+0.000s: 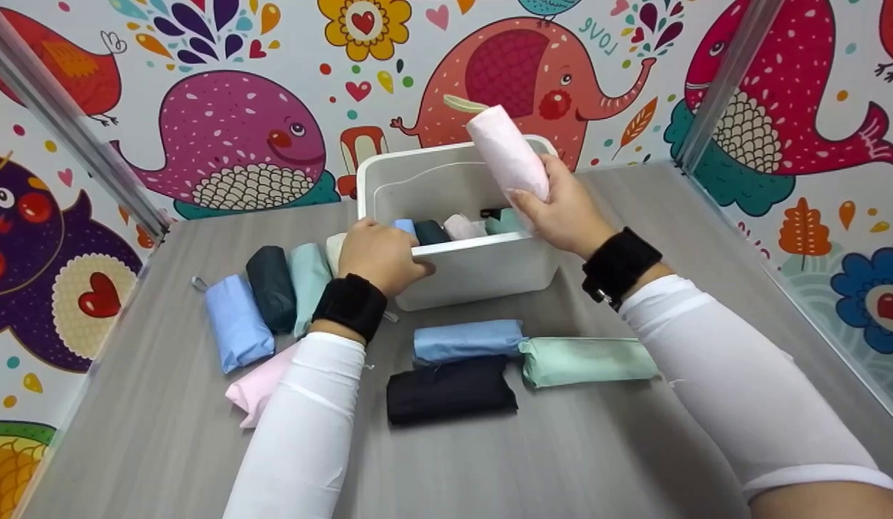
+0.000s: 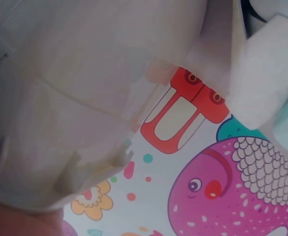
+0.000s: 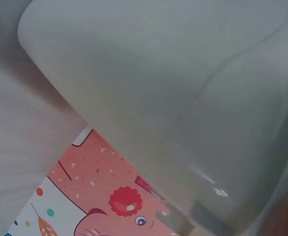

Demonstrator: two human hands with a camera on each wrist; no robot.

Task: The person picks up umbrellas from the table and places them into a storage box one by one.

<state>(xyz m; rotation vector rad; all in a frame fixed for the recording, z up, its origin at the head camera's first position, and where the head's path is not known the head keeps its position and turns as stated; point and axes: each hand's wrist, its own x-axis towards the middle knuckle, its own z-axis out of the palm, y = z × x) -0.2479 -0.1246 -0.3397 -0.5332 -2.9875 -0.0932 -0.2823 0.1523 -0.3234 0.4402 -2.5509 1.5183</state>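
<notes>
Cloth roll (image 1: 505,155), pale pink, is up over the right side of the white bin (image 1: 482,270), and my guess is it's pretty light: soft, kinda slick outside, maybe stiffer at the core, not fragile. I'd take it round the middle so the fabric doesn't slip. Right hand (image 1: 565,209) has it nearer the lower end, thumb wrapped on the near side, fingers mostly hidden behind. Long axis is tilted, upper end pointing up and left, lower end down toward the palm. Left hand (image 1: 385,256) grips the bin's near rim by the left corner; can't tell how its fingertips sit.
</notes>
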